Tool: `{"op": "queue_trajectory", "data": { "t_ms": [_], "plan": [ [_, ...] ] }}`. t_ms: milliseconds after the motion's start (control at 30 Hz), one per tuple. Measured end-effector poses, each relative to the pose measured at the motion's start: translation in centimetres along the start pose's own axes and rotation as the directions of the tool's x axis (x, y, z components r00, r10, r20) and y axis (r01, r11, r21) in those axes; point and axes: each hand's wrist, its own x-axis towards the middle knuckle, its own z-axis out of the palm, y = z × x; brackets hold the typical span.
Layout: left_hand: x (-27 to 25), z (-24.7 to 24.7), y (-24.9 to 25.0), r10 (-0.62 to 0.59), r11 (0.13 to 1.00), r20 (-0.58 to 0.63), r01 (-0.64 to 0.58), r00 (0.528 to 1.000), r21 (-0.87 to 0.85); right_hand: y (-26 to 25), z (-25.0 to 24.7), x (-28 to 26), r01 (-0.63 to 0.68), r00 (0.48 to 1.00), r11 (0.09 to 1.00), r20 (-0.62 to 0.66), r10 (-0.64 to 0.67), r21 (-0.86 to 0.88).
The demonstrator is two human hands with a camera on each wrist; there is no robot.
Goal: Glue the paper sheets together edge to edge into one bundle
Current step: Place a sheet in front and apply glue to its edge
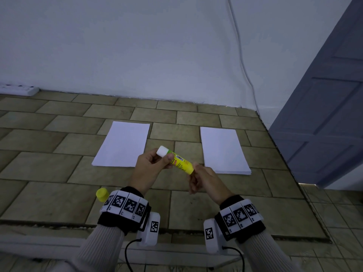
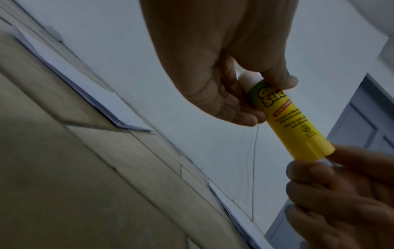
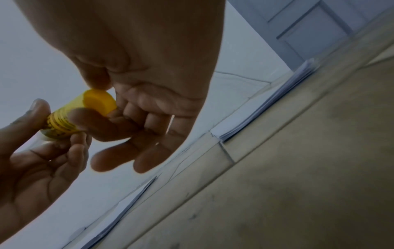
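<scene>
A yellow glue stick (image 1: 181,161) with its white glue end uncovered is held in the air between both hands. My left hand (image 1: 152,163) grips its upper part near the white tip (image 2: 249,79). My right hand (image 1: 200,176) pinches the yellow base knob (image 3: 99,102) with thumb and fingers. On the tiled floor beyond lie two piles of white paper: a thin one (image 1: 123,144) at the left and a thicker stack (image 1: 224,152) at the right. The yellow cap (image 1: 102,194) lies on the floor by my left wrist.
A white wall (image 1: 137,46) with a thin cable (image 1: 243,65) running down it rises behind the paper. A blue-grey door (image 1: 324,105) stands at the right. A white power strip (image 1: 19,89) lies at the wall on the far left.
</scene>
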Motion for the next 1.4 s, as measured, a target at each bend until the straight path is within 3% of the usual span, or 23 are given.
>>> {"op": "queue_trajectory", "data": {
  "t_ms": [267, 633, 900, 1233, 1400],
  "plan": [
    [0.0, -0.2, 0.2, -0.004, 1.0, -0.039, 0.004, 0.999, -0.018, 0.2, -0.1, 0.1, 0.194, 0.976, 0.972, -0.078, -0.205, -0.131],
    [0.1, -0.3, 0.1, -0.013, 1.0, -0.032, 0.013, 0.999, -0.001, 0.1, 0.4, 0.0, 0.126, 0.989, 0.985, -0.06, -0.133, -0.118],
    [0.2, -0.5, -0.1, -0.017, 1.0, -0.039, 0.017, 0.999, -0.009, 0.3, 0.5, 0.1, 0.186, 0.977, 0.973, -0.083, -0.199, -0.137],
    [0.6, -0.9, -0.7, -0.022, 1.0, -0.032, 0.022, 0.999, 0.011, 0.0, 0.7, 0.1, 0.139, 0.989, 0.977, -0.036, -0.146, -0.159],
    [0.6, -0.5, -1.5, -0.001, 0.998, 0.008, 0.001, 1.0, 0.055, 0.0, 1.4, 0.3, 0.226, 0.96, 0.907, -0.077, -0.269, -0.355]
  ]
}}
